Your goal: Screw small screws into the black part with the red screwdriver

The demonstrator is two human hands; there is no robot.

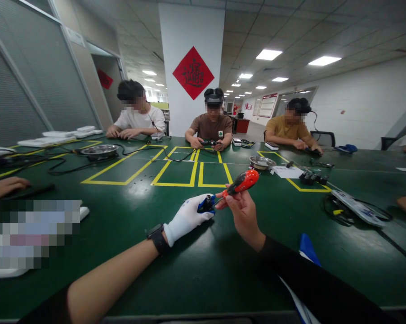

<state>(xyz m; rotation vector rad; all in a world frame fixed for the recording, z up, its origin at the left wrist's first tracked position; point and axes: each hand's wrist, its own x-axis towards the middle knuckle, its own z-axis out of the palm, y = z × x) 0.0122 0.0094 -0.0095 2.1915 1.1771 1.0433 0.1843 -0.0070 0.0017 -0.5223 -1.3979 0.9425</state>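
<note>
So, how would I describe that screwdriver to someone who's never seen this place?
Over the big green table, find the camera wearer's bare right hand, beside the gloved left hand. It holds the screwdriver. Its bright red and black colouring sets it apart from the small black piece in the glove.

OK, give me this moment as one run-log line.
left grip: gloved, holding small black part | right grip: bare, holding red-and-black screwdriver | shaft: angled toward part, contact unclear | surface: green table

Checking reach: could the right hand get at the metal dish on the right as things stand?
Probably, with some stretch: bare table separates right hand and dish, but a screwdriver occupies the hand.
</note>
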